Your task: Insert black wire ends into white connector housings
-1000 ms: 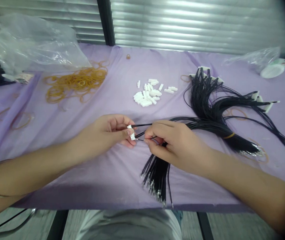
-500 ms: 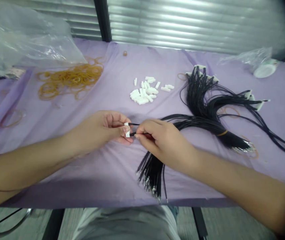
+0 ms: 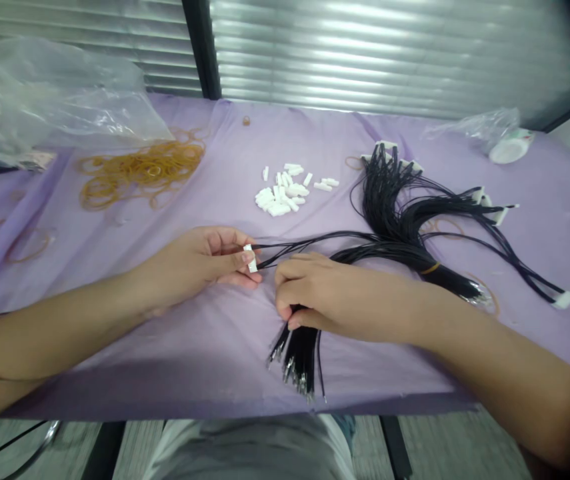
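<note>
Between the thumb and fingers of my left hand (image 3: pixel 222 257) is a small white connector housing (image 3: pixel 251 259). Several thin black wires (image 3: pixel 285 248) run out of its right side and back toward the bundle. My right hand (image 3: pixel 329 293) is closed at the upper part of the hanging bundle of black wires (image 3: pixel 303 353), thumb and fingertips pinching at its left edge. Silvery metal terminals tip the lower ends of that bundle. Whether a single wire or several are in the pinch is hidden by the fingers.
Loose white connector housings (image 3: pixel 282 193) lie in a pile beyond my hands. Yellow rubber bands (image 3: pixel 145 167) and a clear plastic bag (image 3: pixel 75 100) are at the left. Finished-looking wire bunches with white connectors (image 3: pixel 389 180) lie right, near a white roll (image 3: pixel 511 148). A purple cloth (image 3: pixel 205 373) covers the table.
My right hand has left the wires near the connector and moved down to the hanging wire bundle. My left hand still holds the connector. The view has shifted slightly.
</note>
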Available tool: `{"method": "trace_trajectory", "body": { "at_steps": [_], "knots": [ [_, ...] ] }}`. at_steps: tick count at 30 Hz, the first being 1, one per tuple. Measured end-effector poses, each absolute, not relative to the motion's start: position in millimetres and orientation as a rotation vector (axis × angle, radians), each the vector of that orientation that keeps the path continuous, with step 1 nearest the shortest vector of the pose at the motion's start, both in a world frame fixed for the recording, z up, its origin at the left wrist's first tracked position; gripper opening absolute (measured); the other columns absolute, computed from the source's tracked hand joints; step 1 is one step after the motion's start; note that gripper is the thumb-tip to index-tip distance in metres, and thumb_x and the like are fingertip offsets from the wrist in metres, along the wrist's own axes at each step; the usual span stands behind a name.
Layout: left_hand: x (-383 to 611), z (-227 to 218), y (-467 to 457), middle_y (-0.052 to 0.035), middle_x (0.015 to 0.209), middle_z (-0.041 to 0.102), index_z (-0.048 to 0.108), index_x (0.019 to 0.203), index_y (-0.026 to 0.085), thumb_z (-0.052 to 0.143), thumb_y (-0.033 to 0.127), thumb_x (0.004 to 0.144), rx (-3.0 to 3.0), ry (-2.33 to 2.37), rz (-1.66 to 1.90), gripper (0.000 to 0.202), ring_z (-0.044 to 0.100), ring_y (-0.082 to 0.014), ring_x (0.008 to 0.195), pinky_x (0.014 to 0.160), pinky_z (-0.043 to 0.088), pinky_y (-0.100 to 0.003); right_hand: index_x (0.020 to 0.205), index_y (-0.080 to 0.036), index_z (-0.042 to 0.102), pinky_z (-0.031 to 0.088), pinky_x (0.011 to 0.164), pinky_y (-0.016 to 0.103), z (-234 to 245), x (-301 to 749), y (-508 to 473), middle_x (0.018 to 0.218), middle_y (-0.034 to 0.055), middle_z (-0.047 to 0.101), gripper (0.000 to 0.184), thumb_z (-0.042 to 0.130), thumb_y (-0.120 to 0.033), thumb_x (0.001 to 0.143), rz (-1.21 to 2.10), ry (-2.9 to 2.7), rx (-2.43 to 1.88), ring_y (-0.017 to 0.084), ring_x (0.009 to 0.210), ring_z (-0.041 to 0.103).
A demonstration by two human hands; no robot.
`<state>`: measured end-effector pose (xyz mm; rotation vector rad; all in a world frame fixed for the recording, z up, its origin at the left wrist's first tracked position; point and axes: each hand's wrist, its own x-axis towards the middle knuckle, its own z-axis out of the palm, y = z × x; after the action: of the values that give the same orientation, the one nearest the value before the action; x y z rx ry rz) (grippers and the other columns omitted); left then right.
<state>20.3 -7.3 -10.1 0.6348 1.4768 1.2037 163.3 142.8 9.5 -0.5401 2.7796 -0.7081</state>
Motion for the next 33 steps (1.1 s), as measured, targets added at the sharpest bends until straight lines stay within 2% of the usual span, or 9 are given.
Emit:
{"method": "trace_trajectory", "body": {
  "at_steps": [5,7,11,15,17,22,26,33],
  "knots": [
    [20.4,-9.4,-7.1,0.001,0.075,0.061,0.06,0.082,0.015,0.061,0.025,0.078,0.63,1.502,1.2,0.011,0.061,-0.0092,0.073,0.069,0.05,-0.015,0.079,-0.012,0.058,0.035,0.085,0.031,9.9,167.0,143.4,0.086,0.0057,0.055,0.008,0.051,-0.014,0.083,-0.667,2.806,-0.575,0.017,0.091,0.047],
    [20.8,-8.9,-7.1,0.0012,0.074,0.062,0.059,0.082,0.015,0.061,0.025,0.078,0.618,1.502,1.191,0.011,0.061,-0.009,0.073,0.07,0.05,-0.015,0.079,-0.012,0.056,0.038,0.079,0.028,13.6,167.5,145.2,0.083,0.0042,0.057,0.008,0.049,-0.013,0.084,-0.729,2.799,-0.536,0.014,0.084,0.049],
    [21.5,-7.2,-7.1,0.0006,0.075,0.063,0.058,0.082,0.015,0.06,0.022,0.079,0.605,1.491,1.177,0.008,0.061,-0.0093,0.073,0.071,0.05,-0.017,0.084,-0.015,0.055,0.037,0.06,0.02,20.0,166.1,149.4,0.078,-0.0021,0.06,0.007,0.048,-0.014,0.084,-0.984,2.807,-0.31,0.007,0.065,0.051],
    [21.8,-5.8,-7.2,0.0004,0.073,0.063,0.06,0.081,0.014,0.062,0.02,0.076,0.607,1.488,1.187,0.008,0.06,-0.0084,0.07,0.066,0.049,-0.014,0.093,-0.016,0.059,0.041,0.069,0.017,17.7,164.4,151.1,0.089,-0.0014,0.063,0.013,0.051,-0.015,0.083,-1.292,2.76,-0.345,0.006,0.075,0.056],
    [21.7,-5.7,-7.4,0.0007,0.075,0.063,0.061,0.083,0.015,0.064,0.02,0.075,0.575,1.487,1.201,0.01,0.06,-0.0087,0.071,0.065,0.049,-0.014,0.09,-0.014,0.06,0.042,0.071,0.017,15.4,163.4,150.7,0.087,-0.0007,0.063,0.012,0.05,-0.016,0.083,-1.417,2.709,-0.37,0.006,0.076,0.056],
    [21.3,-5.1,-8.3,0.0004,0.073,0.064,0.063,0.079,0.015,0.062,0.025,0.077,0.661,1.518,1.157,0.01,0.059,-0.0081,0.069,0.068,0.046,-0.014,0.08,-0.012,0.06,0.04,0.058,0.014,12.8,160.5,148.0,0.071,-0.0029,0.059,0.009,0.052,-0.009,0.078,-1.647,2.771,-0.208,0.004,0.064,0.052],
    [22.5,-3.9,-8.9,-0.0025,0.076,0.066,0.065,0.08,0.014,0.061,0.025,0.077,0.774,1.605,1.136,0.012,0.06,-0.0107,0.071,0.07,0.047,-0.017,0.069,-0.012,0.061,0.036,0.051,0.015,9.9,158.9,146.2,0.063,-0.0033,0.056,0.01,0.054,-0.005,0.07,-1.627,3.02,0.078,0.004,0.057,0.048],
    [23.6,-4.0,-8.9,-0.0024,0.073,0.066,0.066,0.081,0.015,0.061,0.024,0.077,0.815,1.577,1.094,0.011,0.061,-0.0113,0.068,0.066,0.048,-0.017,0.07,-0.013,0.063,0.036,0.049,0.018,-1.3,159.3,141.7,0.062,-0.003,0.059,0.009,0.054,-0.011,0.07,-1.491,3.022,0.24,0.006,0.055,0.049]
  ]
}}
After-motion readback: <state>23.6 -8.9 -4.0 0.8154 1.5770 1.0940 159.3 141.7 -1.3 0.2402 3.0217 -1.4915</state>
